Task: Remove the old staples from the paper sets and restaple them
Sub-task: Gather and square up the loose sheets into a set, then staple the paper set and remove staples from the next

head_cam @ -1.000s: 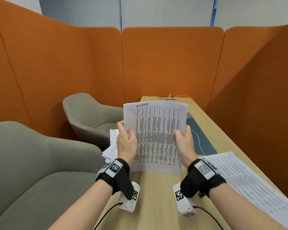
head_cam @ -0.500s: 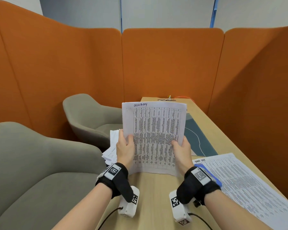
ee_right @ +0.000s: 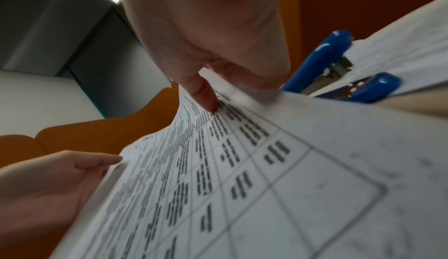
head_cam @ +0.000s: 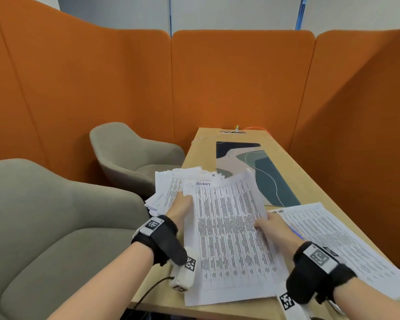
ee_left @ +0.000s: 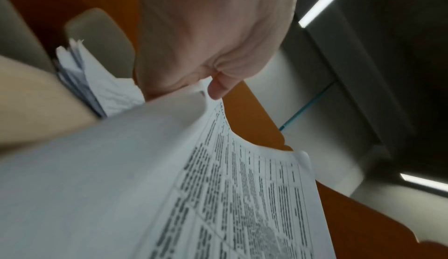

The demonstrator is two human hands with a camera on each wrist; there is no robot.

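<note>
A printed paper set [head_cam: 229,239] headed "SECURITY" lies tilted low over the near edge of the wooden table [head_cam: 284,155], its far end curling up. My left hand [head_cam: 181,207] pinches its left edge, thumb on top; the left wrist view shows the thumb [ee_left: 217,88] on the sheet [ee_left: 169,186]. My right hand [head_cam: 273,227] holds the right edge, and in the right wrist view a fingertip [ee_right: 206,98] presses on the print [ee_right: 266,167]. A blue stapler [ee_right: 322,62] lies just right of that hand, only a sliver of it [head_cam: 295,232] showing in the head view.
A loose stack of papers [head_cam: 169,188] sits at the table's left edge under the held set. Another printed set [head_cam: 333,239] lies at the right. A patterned desk mat [head_cam: 261,167] covers the middle. Two grey chairs [head_cam: 129,153] stand left; orange partitions [head_cam: 240,84] surround.
The paper set was held upright in front of me by both hands; it has come down nearly flat over the table, with both hands still gripping its sides.
</note>
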